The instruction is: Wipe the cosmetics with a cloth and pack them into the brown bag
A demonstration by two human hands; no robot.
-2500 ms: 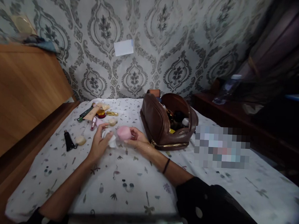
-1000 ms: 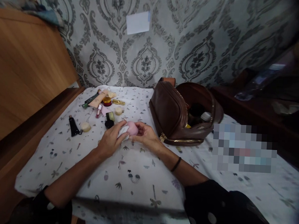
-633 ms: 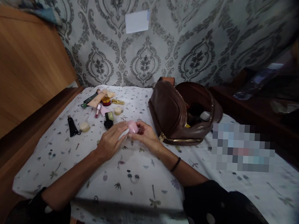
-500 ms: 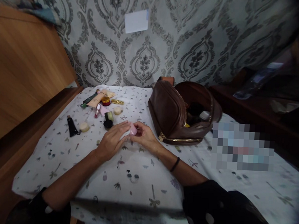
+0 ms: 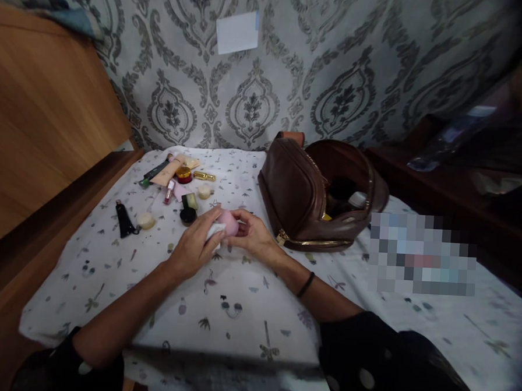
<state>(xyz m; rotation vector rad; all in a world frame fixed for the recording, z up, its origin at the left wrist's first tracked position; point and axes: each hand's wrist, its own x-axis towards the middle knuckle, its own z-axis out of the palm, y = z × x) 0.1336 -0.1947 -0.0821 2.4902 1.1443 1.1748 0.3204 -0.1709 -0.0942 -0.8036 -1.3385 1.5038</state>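
Centrally, the left hand (image 5: 195,244) presses a white cloth or tissue (image 5: 215,231) against a rounded pink object (image 5: 228,223), which the right hand's fingers pinch, above the white printed surface (image 5: 150,306). Behind: grey damask-patterned wall (image 5: 277,62); right, open brown leather bag (image 5: 294,191); left, wooden panel (image 5: 50,114).
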